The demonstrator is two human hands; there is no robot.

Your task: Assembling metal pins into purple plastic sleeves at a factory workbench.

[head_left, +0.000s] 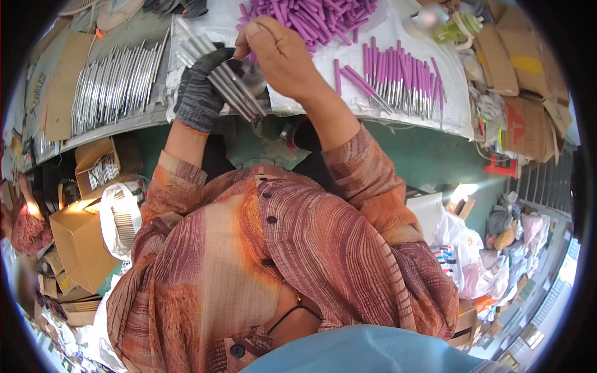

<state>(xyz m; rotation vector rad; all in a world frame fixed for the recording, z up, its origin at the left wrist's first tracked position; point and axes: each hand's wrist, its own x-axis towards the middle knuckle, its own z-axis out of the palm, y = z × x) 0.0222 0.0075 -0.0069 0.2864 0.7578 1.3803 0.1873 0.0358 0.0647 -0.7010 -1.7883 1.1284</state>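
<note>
My left hand, in a dark grey knitted glove, is closed around a slanting bunch of thin silvery metal rods above the table's near edge. Just right of it is my bare right hand, its thumb and fingers pinched together near the rods. What those fingertips hold, if anything, is too small to make out. Beyond my hands lies a heap of purple tubes. Further right, several metal rods with purple sleeves lie side by side on a white sheet.
A row of bare metal rods lies on the table at the left, beside a cardboard strip. A green tape dispenser-like object sits at the far right, near cardboard boxes. Open cartons and plastic bags flank me.
</note>
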